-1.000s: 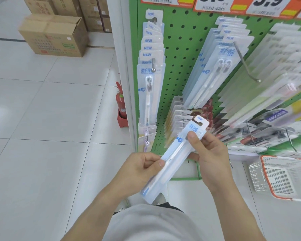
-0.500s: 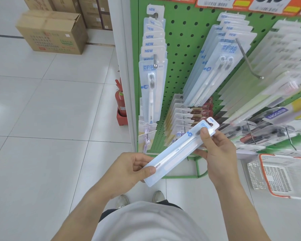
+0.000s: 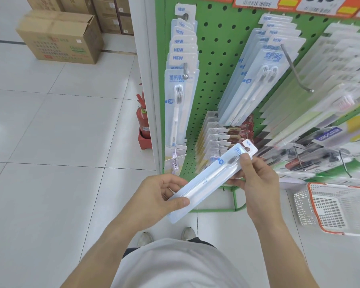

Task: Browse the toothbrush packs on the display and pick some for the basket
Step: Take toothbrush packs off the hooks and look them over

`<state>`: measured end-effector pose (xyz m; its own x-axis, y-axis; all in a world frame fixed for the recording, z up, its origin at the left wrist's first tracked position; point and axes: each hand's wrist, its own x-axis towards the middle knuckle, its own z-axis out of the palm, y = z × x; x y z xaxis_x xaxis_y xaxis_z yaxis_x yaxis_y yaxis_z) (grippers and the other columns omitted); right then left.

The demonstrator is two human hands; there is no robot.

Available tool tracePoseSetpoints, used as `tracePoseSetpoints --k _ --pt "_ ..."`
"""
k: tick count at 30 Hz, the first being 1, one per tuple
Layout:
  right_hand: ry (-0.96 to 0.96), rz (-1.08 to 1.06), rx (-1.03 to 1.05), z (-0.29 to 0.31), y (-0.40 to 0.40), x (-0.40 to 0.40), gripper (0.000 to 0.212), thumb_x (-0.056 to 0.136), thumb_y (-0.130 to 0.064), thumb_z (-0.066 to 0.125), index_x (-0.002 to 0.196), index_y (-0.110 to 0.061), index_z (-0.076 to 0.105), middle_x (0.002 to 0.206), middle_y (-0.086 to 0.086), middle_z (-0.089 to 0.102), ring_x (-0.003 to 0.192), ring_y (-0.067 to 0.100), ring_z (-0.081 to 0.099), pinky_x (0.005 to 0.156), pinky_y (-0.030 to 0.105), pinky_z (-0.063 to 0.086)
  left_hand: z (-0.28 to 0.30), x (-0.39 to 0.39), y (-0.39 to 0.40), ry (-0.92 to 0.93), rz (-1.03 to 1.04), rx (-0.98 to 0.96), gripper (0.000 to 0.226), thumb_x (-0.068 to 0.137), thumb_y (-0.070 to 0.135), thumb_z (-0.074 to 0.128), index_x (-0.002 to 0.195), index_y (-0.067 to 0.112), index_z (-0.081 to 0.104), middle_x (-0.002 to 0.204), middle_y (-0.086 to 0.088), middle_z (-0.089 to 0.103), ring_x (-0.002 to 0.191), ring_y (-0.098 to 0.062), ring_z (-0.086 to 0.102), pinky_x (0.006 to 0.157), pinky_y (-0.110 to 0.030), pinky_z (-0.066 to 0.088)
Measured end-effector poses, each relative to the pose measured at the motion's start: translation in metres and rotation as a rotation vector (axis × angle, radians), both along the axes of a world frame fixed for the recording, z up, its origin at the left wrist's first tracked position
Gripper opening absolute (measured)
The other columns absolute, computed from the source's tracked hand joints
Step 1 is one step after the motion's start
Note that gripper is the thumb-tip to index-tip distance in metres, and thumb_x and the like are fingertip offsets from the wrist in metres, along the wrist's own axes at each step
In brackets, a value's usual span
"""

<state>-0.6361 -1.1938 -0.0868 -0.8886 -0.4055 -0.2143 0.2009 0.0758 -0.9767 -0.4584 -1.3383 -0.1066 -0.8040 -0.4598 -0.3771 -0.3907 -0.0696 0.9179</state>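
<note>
A: Head view, what are the hands doing?

B: Both grasp one toothbrush pack (image 3: 211,181), which slants from lower left up to upper right. The left hand (image 3: 154,202) pinches the lower end, thumb on the front face, the other fingers curled behind it. The right hand (image 3: 256,181) pinches the upper end, thumb just below the "NEW" tab, fingers wrapped behind.

A: And beyond the fingers?

B: Past the right fingertips stands the green pegboard display (image 3: 216,50). A row of hanging packs (image 3: 182,80) sits above the left hand's fingers (all tagged "NEW"), and a second row of packs (image 3: 258,75) hangs above the right thumb. A bare hook (image 3: 295,69) juts out further right.

A: The basket?

B: A white basket with an orange rim (image 3: 341,208) sits on the floor, right of the right wrist, apart from the held pack.

A: Anything else?

B: A red fire extinguisher (image 3: 142,119) stands beside the display's white post, above the left fingers, and a cardboard box (image 3: 60,38) rests well off at upper left.
</note>
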Motion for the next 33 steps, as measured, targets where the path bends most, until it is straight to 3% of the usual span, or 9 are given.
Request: tracePoseSetpoints --k 3,6,9,12,19,23,25,29,33 --pt "-0.046 0.002 -0.036 0.003 -0.001 0.001 0.029 0.105 -0.028 0.051 0.099 -0.005 0.067 0.081 0.009 0.075 0.068 0.018 0.071 0.058 0.027 0.058 -0.001 -0.001 0.002 -0.017 -0.009 -0.012 0.03 0.078 0.014 0.086 0.098 0.034 0.077 0.089 0.001 0.072 0.064 -0.011 0.056 0.065 -0.024 0.051" --pt "-0.029 0.028 -0.04 0.003 -0.001 0.0 0.017 0.099 -0.018 0.061 0.108 -0.004 0.066 0.079 0.001 0.076 0.073 0.016 0.073 0.06 0.025 0.058 0.001 0.0 0.003 -0.015 -0.049 -0.026 0.027 0.082 0.014 0.083 0.102 0.031 0.075 0.093 0.001 0.072 0.068 -0.011 0.06 0.065 -0.022 0.05" --pt "-0.047 0.052 -0.054 0.0 0.001 -0.002 0.023 0.094 -0.019 0.067 0.109 -0.002 0.067 0.083 0.006 0.077 0.078 0.022 0.073 0.064 0.027 0.059 0.007 0.0 0.002 0.028 -0.085 0.04 0.032 0.086 0.002 0.075 0.111 0.022 0.071 0.1 -0.001 0.074 0.085 -0.017 0.073 0.077 -0.025 0.056" --pt "-0.082 0.099 -0.084 -0.001 0.002 -0.003 0.027 0.087 -0.022 0.07 0.108 -0.004 0.069 0.089 0.011 0.078 0.078 0.023 0.074 0.067 0.03 0.06 0.011 0.0 0.001 0.071 -0.129 0.095 0.045 0.088 -0.01 0.066 0.121 0.02 0.066 0.112 0.001 0.074 0.098 -0.02 0.073 0.085 -0.029 0.058" --pt "-0.131 0.293 -0.135 -0.002 -0.003 0.01 0.037 0.078 -0.017 0.074 0.111 -0.002 0.067 0.089 0.014 0.077 0.077 0.023 0.074 0.069 0.036 0.062 0.018 -0.01 0.008 0.154 -0.084 0.132 0.043 0.089 -0.008 0.069 0.124 0.016 0.065 0.113 -0.004 0.075 0.097 -0.032 0.073 0.09 -0.038 0.059" --pt "0.083 0.15 0.052 -0.01 -0.008 0.01 0.05 0.066 -0.038 0.085 0.108 -0.02 0.064 0.09 0.003 0.07 0.077 0.017 0.066 0.068 0.037 0.057 0.019 -0.011 0.01 0.158 -0.003 0.0 0.046 0.089 -0.01 0.066 0.12 0.023 0.067 0.108 0.005 0.076 0.093 -0.017 0.074 0.084 -0.027 0.058" --pt "0.113 0.131 0.05 -0.011 -0.01 0.01 0.049 0.065 -0.04 0.085 0.104 -0.02 0.063 0.087 0.004 0.067 0.074 0.02 0.065 0.063 0.037 0.057 0.021 -0.011 0.01 0.168 0.017 -0.106 0.05 0.089 -0.01 0.065 0.119 0.029 0.068 0.11 0.013 0.075 0.097 -0.009 0.072 0.083 -0.021 0.056" --pt "-0.014 0.226 -0.077 -0.002 -0.015 0.019 0.021 0.087 -0.026 0.071 0.099 -0.008 0.066 0.087 0.005 0.072 0.08 0.031 0.075 0.066 0.035 0.06 0.02 -0.013 0.01 0.188 -0.035 -0.342 0.056 0.09 -0.008 0.063 0.125 0.036 0.067 0.114 0.02 0.071 0.103 -0.009 0.067 0.088 -0.019 0.052" --pt "-0.176 0.224 -0.171 0.006 -0.016 0.026 0.042 0.079 -0.034 0.073 0.102 -0.001 0.059 0.083 0.005 0.064 0.079 0.031 0.074 0.07 0.04 0.063 0.015 -0.013 0.011 0.224 -0.104 -0.59 0.058 0.089 -0.011 0.06 0.133 0.027 0.065 0.123 0.012 0.064 0.119 -0.006 0.057 0.104 -0.009 0.035"
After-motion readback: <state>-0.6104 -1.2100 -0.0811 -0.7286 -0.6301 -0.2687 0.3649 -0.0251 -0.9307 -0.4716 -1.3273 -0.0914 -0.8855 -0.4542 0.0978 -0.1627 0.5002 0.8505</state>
